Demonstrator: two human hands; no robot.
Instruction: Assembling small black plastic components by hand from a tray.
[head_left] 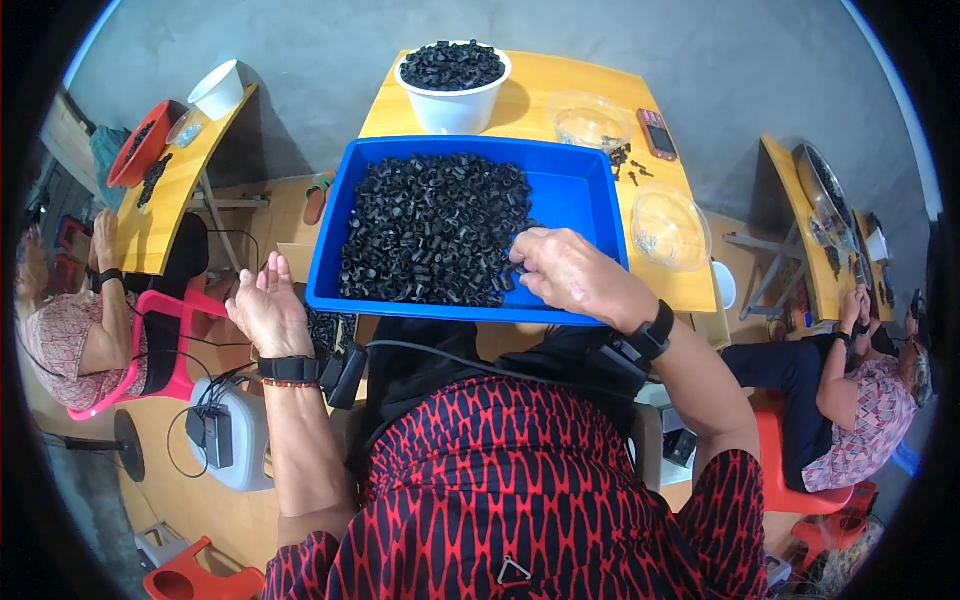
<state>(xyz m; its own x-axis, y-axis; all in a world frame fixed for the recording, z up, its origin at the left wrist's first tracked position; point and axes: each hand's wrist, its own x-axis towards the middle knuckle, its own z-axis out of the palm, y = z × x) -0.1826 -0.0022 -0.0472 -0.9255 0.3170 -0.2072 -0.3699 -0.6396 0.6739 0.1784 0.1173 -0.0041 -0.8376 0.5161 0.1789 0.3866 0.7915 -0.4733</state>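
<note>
— Where are the hands working?
— The right hand [570, 275] is reaching into the blue tray [590, 190] at the worktop's [560, 85] near edge, fingers pinching among the black pieces [430, 225].
— And the left hand [268, 310]?
— It is hovering open and empty, off the tray's left side.

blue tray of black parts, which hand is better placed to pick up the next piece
Right, probably. The right hand is already inside the blue tray, fingertips on the black parts. The left hand is raised, palm open, outside the tray's left edge, touching nothing.
</note>
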